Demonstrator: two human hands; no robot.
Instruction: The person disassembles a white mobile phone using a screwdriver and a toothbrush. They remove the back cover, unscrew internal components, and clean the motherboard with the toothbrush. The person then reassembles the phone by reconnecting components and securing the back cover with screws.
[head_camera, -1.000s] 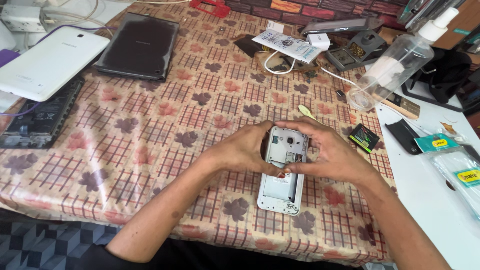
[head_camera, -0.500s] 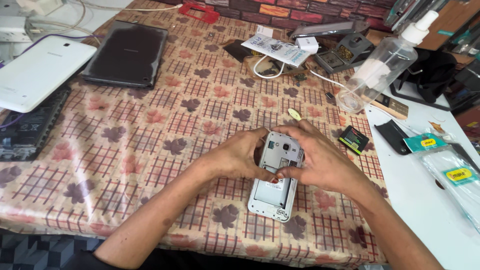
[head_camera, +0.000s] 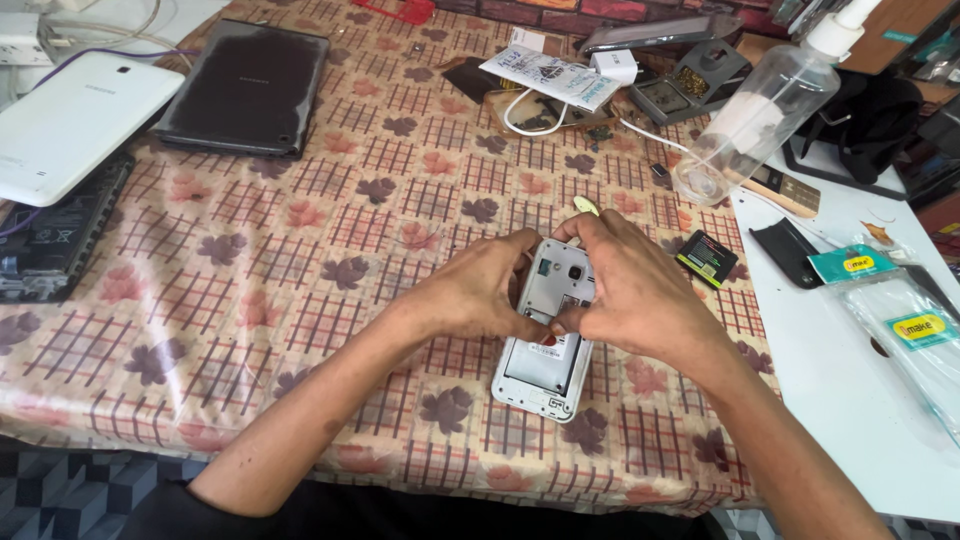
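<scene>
A person is bending over a white phone (head_camera: 548, 345) lying face down, back cover off, on a checked, leaf-patterned tablecloth (head_camera: 300, 260). The left hand (head_camera: 478, 295) is curling around the phone's left edge, fingers closed against the frame, apparently pinning it so it cannot slide. The right hand (head_camera: 625, 290) is closing over the upper right corner, thumb and fingertips pinched together at the middle of the open back, just above the empty battery bay; whether they are gripping a small part there cannot be told. The phone is sitting near the table's front edge, directly under the head camera, likely so the fine work stays close to the eyes.

A small black battery (head_camera: 707, 258) is lying just right of the right hand, within easy reach. Farther back, a clear pump bottle (head_camera: 762, 105) is lying tilted beside a coiled white cable (head_camera: 530, 115). A dark tablet (head_camera: 245, 88) and a white tablet (head_camera: 70, 120) are resting well apart from the hands at the far left, seemingly set aside. Packaged accessories (head_camera: 900, 310) are lying on a white board (head_camera: 850, 400) at the right.
</scene>
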